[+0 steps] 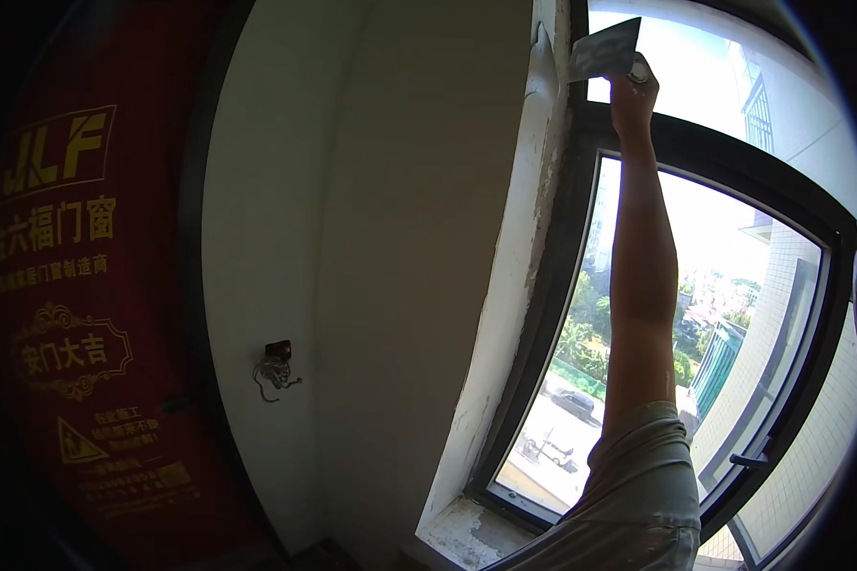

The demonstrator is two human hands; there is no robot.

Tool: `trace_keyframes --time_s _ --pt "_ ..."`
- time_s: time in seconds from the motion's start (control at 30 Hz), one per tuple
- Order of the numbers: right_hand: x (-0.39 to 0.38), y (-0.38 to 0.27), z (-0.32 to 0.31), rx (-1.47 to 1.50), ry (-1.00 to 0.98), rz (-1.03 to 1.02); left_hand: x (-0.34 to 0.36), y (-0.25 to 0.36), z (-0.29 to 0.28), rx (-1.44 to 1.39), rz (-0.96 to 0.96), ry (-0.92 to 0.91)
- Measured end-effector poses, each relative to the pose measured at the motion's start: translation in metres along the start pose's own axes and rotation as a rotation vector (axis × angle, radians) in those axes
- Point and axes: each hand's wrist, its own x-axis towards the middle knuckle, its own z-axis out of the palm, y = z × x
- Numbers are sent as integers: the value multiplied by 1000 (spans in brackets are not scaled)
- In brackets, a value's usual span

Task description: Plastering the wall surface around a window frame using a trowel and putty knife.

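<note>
Up high by the window (724,209), the right hand (637,90) is closed around 1 flat metal scraper (605,49). I cannot tell how the left hand is, as it is out of sight. The scraper's wide part is just above the right hand and a bit to its left, near the dark window frame (564,247). I cannot tell if it touches anything there. The job looks part done to me: the white wall strip (507,305) beside the window looks flat in many spots, but its edge next to the frame is rough (a bit like flaky paint). Down low, the ledge (471,535) is patchy, so those 2 places seem to need more work.
</note>
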Motion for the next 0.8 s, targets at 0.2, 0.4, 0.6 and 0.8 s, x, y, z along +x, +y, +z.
trace_keyframes --time_s 0.2,0.4,0.6,0.8 --pt "14 1 -8 1 77 23 6 -11 43 -16 -45 10" --pt "1 27 9 -253 38 -93 26 -30 100 -27 -47 34" --pt "-10 -27 -5 33 50 -56 -12 -8 81 -55 -74 29" --pt "-31 -16 6 -169 -11 -42 -23 4 48 -61 -101 47"
